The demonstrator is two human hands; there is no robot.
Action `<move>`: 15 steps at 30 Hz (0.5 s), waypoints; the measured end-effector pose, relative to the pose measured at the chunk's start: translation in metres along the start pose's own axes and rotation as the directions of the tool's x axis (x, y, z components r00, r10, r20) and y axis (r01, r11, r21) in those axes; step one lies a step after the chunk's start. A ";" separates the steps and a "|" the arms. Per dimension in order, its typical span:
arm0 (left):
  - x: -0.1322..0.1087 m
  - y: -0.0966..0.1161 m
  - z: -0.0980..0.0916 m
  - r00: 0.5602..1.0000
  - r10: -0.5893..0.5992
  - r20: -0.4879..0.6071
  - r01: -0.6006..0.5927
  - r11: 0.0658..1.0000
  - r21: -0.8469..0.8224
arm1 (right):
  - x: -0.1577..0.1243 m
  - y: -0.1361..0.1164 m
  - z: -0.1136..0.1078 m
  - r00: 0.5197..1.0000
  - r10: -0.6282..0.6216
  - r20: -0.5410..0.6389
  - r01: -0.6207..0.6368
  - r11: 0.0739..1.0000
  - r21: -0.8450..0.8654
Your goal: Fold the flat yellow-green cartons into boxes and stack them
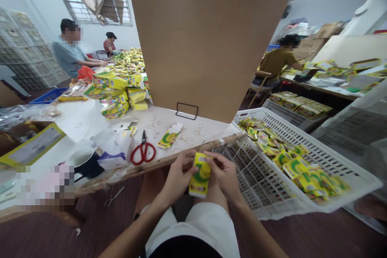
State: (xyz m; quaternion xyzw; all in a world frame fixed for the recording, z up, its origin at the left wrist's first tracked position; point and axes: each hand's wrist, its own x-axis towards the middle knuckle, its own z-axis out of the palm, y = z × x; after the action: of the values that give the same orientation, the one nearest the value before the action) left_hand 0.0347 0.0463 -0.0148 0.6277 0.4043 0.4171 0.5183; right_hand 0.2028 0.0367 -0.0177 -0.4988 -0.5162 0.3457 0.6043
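In the head view, both forearms came up from the bottom edge and converged over the lap. The left hand [180,173] was half curled, its thumb on the near side of a yellow-green packet [199,177], gripping it by the left edge. The right hand [225,172] was bent inward, thumb and fingers pinched at the packet's upper right corner. The packet hung nearly upright between them, just off the edge of the table [75,117].

On the white tabletop, red-handled scissors [143,153] lay near that edge, with a second packet [170,136] to their right and loose rubber bands around it. A dark mug [90,165] stood to the left; yellow cartons [113,96] were stacked farther back. A tall cardboard sheet [202,44] rose behind a black wire stand [187,112]. At the right, a white crate [367,183] held many packets. Three co-workers sat or stood at tables beyond.

The fingers behind the packet were largely hidden, and its print was too blurred to read. The cardboard blocked the room's middle, and a pixelated patch covered the table's lower left corner.
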 end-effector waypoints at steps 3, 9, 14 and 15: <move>0.043 -0.008 -0.018 0.975 0.001 -0.220 0.106 0.875 0.472 | 0.025 0.003 -0.029 0.792 -0.124 -0.598 0.204 0.977 0.068; 0.106 -0.045 -0.084 0.843 -0.163 -0.513 0.467 0.695 0.547 | 0.031 0.033 -0.042 0.864 0.107 -0.492 0.029 0.965 0.261; 0.118 -0.056 -0.106 0.796 -0.265 -0.544 0.561 0.661 0.498 | 0.007 0.050 -0.005 0.912 0.224 -0.344 -0.132 0.953 0.273; 0.117 -0.053 -0.106 0.806 -0.262 -0.531 0.544 0.682 0.489 | 0.005 0.048 0.002 0.924 0.208 -0.320 -0.130 0.960 0.250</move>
State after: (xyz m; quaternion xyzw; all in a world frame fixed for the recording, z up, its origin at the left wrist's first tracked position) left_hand -0.0311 0.1967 -0.0425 0.5490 0.7505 0.2566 0.2636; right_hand 0.2071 0.0542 -0.0627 -0.5228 -0.3157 0.3607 0.7050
